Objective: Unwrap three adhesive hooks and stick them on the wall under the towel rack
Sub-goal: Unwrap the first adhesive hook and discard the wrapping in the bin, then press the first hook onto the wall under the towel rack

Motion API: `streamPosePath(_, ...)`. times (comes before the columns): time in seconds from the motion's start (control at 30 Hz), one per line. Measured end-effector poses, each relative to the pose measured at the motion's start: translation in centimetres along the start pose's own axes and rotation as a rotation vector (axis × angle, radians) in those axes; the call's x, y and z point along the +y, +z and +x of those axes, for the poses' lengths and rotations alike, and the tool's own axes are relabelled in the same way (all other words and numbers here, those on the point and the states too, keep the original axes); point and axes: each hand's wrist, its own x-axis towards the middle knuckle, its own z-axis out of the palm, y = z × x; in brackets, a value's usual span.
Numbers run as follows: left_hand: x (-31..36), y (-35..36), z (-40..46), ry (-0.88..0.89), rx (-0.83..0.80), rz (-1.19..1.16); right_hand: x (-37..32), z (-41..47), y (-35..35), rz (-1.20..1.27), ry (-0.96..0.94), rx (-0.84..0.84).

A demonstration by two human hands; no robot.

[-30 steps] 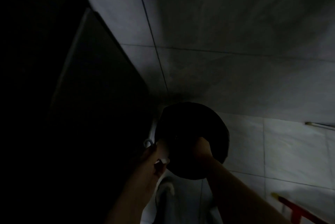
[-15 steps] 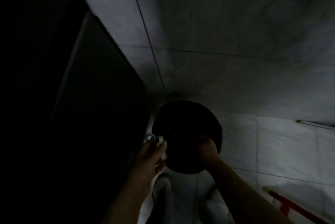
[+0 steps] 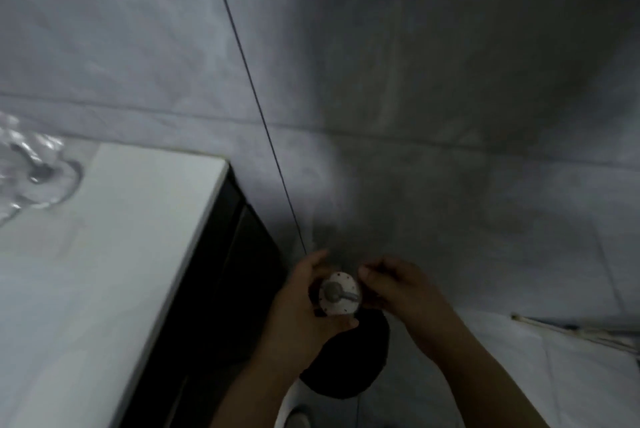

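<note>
A round white adhesive hook (image 3: 339, 294) with a grey metal hook on its face is held in front of the grey tiled wall (image 3: 433, 98). My left hand (image 3: 304, 316) grips it from the left and below. Just to its right, my right hand (image 3: 398, 289) pinches at the hook's right edge with its fingertips; whether they hold a film or backing I cannot tell. Clear plastic wrapping (image 3: 31, 171) with another hook inside lies on the white counter (image 3: 114, 254) at the far left. No towel rack is in view.
A dark cabinet side (image 3: 221, 289) drops below the counter's right edge. Beneath my hands stands a round black bin (image 3: 349, 365) on the pale floor tiles. A thin white pole (image 3: 571, 332) lies on the floor at the right.
The view has risen and brightened, bringing the counter and wrapping into sight. Both hands lifted from the black bin's rim, and the white hook now sits between them.
</note>
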Motion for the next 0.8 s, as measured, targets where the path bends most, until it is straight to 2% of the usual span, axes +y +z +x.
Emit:
streamPosePath(0.17,9.6,-2.2,-1.3,0.261,-0.038,0.275,-8.3,-3.8,1.5,-0.150,-0.125,0.012)
streamPosePath(0.3,16.2,-3.9,-3.2,0.389,-0.014,0.373,-12.9,-6.4,3.2,-0.155,-0.180,0.059)
streamPosePath(0.43,21.9,-6.2,-5.8,0.475,-0.030,0.312,-17.0,-9.8,5.4,-0.152,-0.306,0.116)
streamPosePath(0.5,24.0,-7.1,-6.4,0.475,-0.040,0.160,-18.5,-10.7,6.2,-0.093,-0.348,0.150)
streamPosePath(0.63,27.5,-8.8,-7.9,0.410,0.157,-0.144,-22.2,-13.1,8.0,0.054,-0.420,0.141)
streamPosePath(0.8,31.5,-9.3,-8.9,0.483,0.248,-0.101,-26.4,-15.4,10.7,0.088,-0.528,0.114)
